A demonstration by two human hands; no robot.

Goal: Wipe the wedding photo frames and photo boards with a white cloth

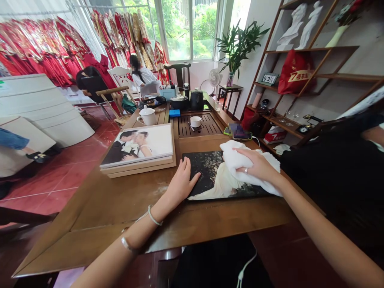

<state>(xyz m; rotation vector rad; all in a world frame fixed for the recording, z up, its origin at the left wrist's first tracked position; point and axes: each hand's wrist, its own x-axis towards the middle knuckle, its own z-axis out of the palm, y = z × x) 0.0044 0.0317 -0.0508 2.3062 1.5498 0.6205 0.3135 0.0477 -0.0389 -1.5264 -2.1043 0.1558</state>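
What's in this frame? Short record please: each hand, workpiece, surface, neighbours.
left_hand: the left hand is open, at the left edge of a rectangular dark photo panel
right_hand: the right hand holds a bunched white cloth against the panel
panel_image: pale flowing dress on a dark background, partly covered
surface: brown wooden table
left_of_panel: stack topped by a white-bordered couple photo
beyond_stack: white lidded mug
beyond_panel: small white round cup on a dark slatted tray

Towel [229,160]: fluffy cloth. Photo panel [207,180]: smooth face. Tabletop [99,208]: glossy wood. Mug [148,117]: smooth, glossy ceramic.
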